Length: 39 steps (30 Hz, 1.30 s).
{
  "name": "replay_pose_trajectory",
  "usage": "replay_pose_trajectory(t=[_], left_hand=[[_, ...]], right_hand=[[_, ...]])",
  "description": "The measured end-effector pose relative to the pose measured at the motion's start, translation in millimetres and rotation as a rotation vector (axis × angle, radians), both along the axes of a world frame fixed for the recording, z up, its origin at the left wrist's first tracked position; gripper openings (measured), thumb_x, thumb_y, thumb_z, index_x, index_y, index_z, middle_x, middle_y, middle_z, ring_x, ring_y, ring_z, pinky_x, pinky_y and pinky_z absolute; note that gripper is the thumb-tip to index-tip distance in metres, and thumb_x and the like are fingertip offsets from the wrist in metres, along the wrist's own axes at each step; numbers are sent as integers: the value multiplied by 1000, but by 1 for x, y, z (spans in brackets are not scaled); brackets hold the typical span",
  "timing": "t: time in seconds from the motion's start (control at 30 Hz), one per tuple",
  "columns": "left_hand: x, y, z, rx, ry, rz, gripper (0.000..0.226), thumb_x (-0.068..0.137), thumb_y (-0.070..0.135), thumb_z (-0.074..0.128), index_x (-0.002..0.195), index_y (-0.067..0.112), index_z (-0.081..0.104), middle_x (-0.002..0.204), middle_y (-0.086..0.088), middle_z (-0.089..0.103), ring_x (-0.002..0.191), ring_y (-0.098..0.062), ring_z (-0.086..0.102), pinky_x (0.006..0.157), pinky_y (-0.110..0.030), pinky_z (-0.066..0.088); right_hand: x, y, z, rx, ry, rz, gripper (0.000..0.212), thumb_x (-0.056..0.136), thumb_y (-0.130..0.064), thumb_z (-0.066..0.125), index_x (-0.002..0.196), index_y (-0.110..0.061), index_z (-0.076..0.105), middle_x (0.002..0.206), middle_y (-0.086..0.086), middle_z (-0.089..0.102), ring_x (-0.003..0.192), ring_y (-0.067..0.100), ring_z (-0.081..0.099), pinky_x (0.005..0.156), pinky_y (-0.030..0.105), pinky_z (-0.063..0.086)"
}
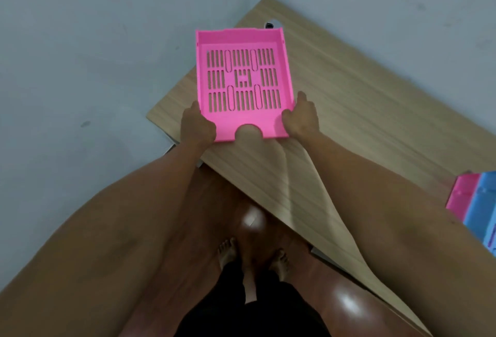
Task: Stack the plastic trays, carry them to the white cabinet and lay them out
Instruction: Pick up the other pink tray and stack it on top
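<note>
Bright pink slotted tray over pale wood and grey.

The tray is a vivid, even pink, its floor pierced by rows of narrow upright slots in three bands, with four longer rounded slots and a small square motif at the centre; the wood tone shows dark through the openings. The table is light beige-tan with fine straight grain lines running along its length. The wall is a flat, pale blue-grey with a few faint darker smudges. At the right edge sit another pink tray and a light blue tray. The floor is glossy reddish brown with white glare patches. Black clothing shows at the bottom.
</note>
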<state>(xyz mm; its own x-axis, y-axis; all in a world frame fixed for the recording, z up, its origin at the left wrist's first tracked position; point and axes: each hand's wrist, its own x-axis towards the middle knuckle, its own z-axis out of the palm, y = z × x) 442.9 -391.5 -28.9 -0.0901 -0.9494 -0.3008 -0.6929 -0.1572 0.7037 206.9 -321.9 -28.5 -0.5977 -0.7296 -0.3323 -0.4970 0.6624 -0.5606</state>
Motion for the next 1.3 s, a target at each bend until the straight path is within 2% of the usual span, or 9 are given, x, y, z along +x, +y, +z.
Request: replay_pose_trajectory(t=[0.17,0.27,0.37,0.6,0.7,0.83,0.93,1.1,1.3], left_hand=[[2,-1,7,47,-32,-33,42,87,-5,47,125,2,61,119,-22,65,108,-38,62,79,-31,47],[0,4,8,77,-15,-5,39,92,-5,49,131,-2,57,128,-22,63,118,-37,59,83,-30,43],[0,8,12,72,23,19,39,94,-1,49,133,-1,54,130,-21,61,121,-36,58,87,-33,45],[-8,10,55,49,100,-27,33,98,7,51,130,7,57,115,-4,63,102,-22,59,84,-29,44],[-17,13,76,17,129,-112,30,98,11,54,128,10,59,119,-7,67,102,-24,63,87,-34,50],[-39,36,99,0,165,-200,35,94,4,54,129,9,59,124,-13,68,105,-27,65,93,-39,51],[-64,61,111,-52,179,-249,40,90,0,52,128,8,63,123,-16,69,110,-32,66,98,-44,53],[-115,120,133,-58,220,-331,35,92,-2,51,125,7,63,123,-15,68,111,-31,65,98,-46,52],[-171,213,150,-114,182,-428,34,90,0,52,119,8,67,118,-14,71,105,-34,68,93,-47,56]], right_hand=[[10,19,-13,99,-7,-43,38,94,-8,49,132,-7,49,126,20,58,106,42,64,90,57,59],[11,24,-18,74,-17,-115,35,94,0,49,129,-1,54,130,22,54,113,41,61,97,53,56],[15,30,-13,0,-77,-165,32,94,4,46,123,-1,58,123,20,66,108,38,66,90,44,58],[12,52,18,-138,-117,-286,36,93,3,42,117,-7,67,117,17,73,101,37,70,93,51,61],[5,73,44,-192,-93,-336,40,92,6,42,116,-7,70,117,18,74,95,33,68,90,38,58],[-12,115,75,-237,-40,-375,41,90,7,44,114,-9,73,115,19,75,92,31,67,82,35,56],[-30,152,90,-259,-3,-415,41,90,6,44,114,-9,74,115,18,76,87,27,63,74,29,45],[-63,226,112,-296,18,-495,44,94,4,44,125,-10,71,122,17,74,106,35,70,89,37,56],[-107,338,125,-352,62,-566,39,93,3,46,123,-5,70,119,21,74,109,38,71,93,41,56]])
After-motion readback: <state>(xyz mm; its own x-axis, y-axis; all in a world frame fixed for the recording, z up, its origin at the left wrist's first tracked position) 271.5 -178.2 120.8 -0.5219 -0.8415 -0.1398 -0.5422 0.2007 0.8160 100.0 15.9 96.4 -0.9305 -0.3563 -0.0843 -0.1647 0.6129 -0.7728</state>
